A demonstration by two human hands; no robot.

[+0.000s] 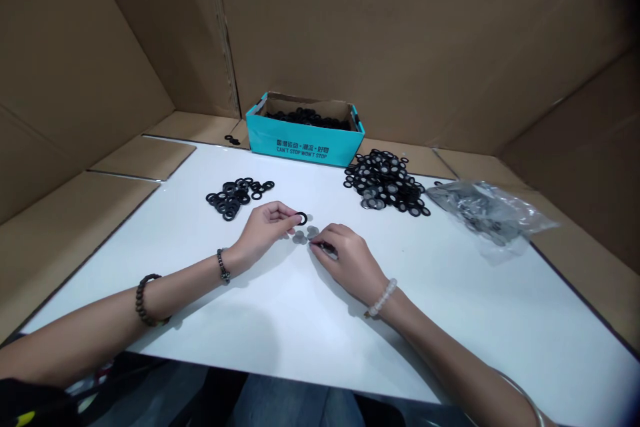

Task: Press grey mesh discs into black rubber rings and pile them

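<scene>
Ring [305, 219] pinched in left hand [267, 224], gray discs [301, 238] beside right hand [349, 259]

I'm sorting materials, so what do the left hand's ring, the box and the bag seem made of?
Ring: perhaps rubber or plastic, evenly black with little shine. Box: likely cardboard, smooth turquoise print, brown inside. Bag: probably thin plastic, glossy, see-through and crinkled.
</scene>
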